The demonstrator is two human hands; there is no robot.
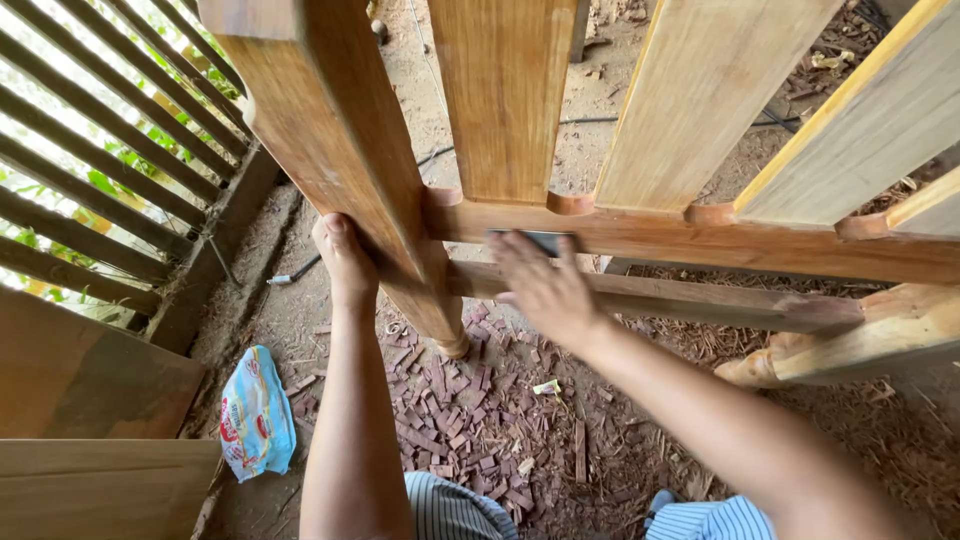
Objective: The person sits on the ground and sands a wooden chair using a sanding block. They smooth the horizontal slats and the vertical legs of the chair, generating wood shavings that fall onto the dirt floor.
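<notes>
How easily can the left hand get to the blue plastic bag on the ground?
Probably yes: the left hand grips the wooden post, and the blue plastic bag lies below it with nothing between.

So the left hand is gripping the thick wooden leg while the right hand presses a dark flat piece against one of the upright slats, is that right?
Not quite. The left hand does grip the thick wooden leg, but the right hand presses the dark flat piece against the horizontal rail below the upright slats, not against a slat. The head view shows this.
</notes>
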